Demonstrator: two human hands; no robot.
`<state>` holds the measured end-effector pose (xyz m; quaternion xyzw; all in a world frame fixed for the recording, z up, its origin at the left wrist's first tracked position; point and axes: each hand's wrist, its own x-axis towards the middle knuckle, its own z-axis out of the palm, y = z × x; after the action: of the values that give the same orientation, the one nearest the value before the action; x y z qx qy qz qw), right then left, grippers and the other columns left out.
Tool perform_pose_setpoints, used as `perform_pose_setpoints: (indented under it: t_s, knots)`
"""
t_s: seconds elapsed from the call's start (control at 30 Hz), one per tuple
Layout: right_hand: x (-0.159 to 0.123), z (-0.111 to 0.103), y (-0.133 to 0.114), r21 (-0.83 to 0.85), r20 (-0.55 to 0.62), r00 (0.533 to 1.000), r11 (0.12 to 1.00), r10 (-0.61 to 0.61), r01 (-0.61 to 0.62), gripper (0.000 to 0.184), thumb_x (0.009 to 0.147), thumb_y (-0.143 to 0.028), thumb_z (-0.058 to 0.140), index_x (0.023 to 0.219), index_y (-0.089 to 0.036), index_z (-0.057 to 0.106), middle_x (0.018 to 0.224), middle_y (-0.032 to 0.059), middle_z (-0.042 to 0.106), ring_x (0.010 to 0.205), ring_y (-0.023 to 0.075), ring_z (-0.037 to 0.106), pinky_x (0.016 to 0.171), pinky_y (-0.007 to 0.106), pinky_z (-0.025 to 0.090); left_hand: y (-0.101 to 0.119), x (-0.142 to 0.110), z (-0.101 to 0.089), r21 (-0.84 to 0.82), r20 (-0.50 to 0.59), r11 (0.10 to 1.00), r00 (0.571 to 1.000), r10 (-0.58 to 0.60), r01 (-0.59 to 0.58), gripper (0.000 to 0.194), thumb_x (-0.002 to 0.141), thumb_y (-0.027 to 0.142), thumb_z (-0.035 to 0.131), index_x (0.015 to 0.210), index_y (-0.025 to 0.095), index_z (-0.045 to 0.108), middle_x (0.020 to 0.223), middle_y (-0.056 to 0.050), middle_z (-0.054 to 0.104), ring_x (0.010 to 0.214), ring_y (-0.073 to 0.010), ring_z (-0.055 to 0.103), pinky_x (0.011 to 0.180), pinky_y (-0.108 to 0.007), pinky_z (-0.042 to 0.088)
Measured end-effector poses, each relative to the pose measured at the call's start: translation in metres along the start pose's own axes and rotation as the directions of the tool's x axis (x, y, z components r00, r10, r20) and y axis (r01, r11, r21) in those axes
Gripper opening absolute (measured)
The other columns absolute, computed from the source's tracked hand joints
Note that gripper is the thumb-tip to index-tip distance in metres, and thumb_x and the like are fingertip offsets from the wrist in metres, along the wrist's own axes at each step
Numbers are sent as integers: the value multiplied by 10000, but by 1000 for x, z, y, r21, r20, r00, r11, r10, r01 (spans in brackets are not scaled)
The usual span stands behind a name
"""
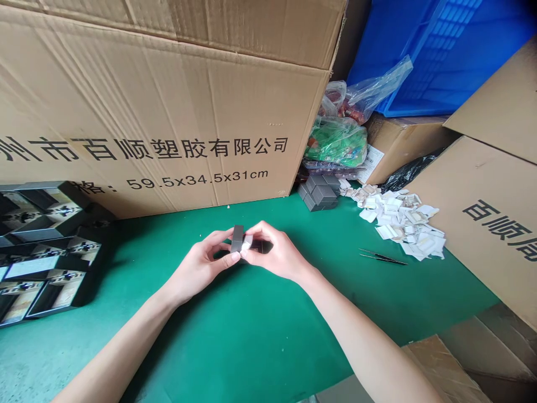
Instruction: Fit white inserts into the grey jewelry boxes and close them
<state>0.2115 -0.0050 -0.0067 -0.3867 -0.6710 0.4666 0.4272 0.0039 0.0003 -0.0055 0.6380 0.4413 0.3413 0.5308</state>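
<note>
Left hand, right hand, fingers clamped on a grey block below the cardboard carton; slack pinch, risk of a drop.

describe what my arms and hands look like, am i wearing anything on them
Your left forearm and right forearm are bare, with no sleeves in view. Your left hand and right hand are ungloved, and I can see no ring, watch or bracelet on either. The wrists are uncovered, and the visible nails look short and unpainted.
</note>
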Motion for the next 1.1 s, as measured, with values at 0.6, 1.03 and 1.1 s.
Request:
perform_pose_setpoints:
  t_s: [0.6,1.03,1.1]
  knots:
    - [0,8,-1,-85,-229,972,996,-51,33,278,755,-332,733,952,-230,564,933,13,739,868,189,690,809,314,515,1,1,-1,-21,49,1000,999,-17,18,670,796,479,750,1387,219,571,1304,-105,657,1089,-289,643,990,-472,502]
    - [-1,26,7,-78,-361,926,993,-107,85,252,786,-325,688,975,-250,539,1026,34,731,901,194,702,794,311,557,0,2,0,-89,54,995,998,-45,50,713,767,488,779,1383,200,564,1323,-112,668,1116,-289,663,1009,-471,512]
    - [-1,27,8,-125,-375,920,989,-119,77,254,774,-317,692,970,-258,541,1026,33,729,911,203,699,809,322,557,0,2,0,-92,59,994,997,-47,52,690,768,467,786,1371,209,572,1324,-103,669,1122,-284,660,1010,-457,511]
